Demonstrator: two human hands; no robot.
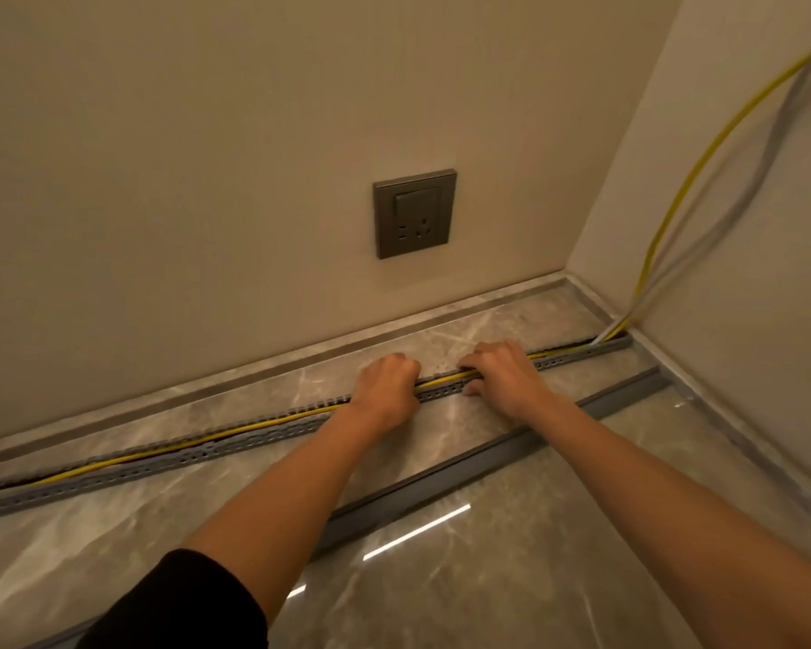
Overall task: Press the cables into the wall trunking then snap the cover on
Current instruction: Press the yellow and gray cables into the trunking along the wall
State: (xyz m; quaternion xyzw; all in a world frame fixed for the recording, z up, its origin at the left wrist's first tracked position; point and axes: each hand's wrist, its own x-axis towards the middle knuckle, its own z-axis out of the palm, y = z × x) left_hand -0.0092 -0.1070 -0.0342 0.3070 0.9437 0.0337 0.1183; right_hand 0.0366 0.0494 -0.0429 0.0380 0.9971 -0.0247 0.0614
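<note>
A long grey slotted trunking lies on the marble floor, running from the left edge to the right corner. A yellow cable and a grey cable lie along its channel and rise up the right wall. My left hand and my right hand rest side by side on the trunking's middle, fingers curled down onto the cables inside. The loose grey cover strip lies on the floor nearer to me, parallel to the trunking and passing under both forearms.
A grey wall socket with a switch sits on the wall above the hands. A marble skirting runs along the wall base. The two walls meet in a corner at the right. The floor is glossy with light reflections.
</note>
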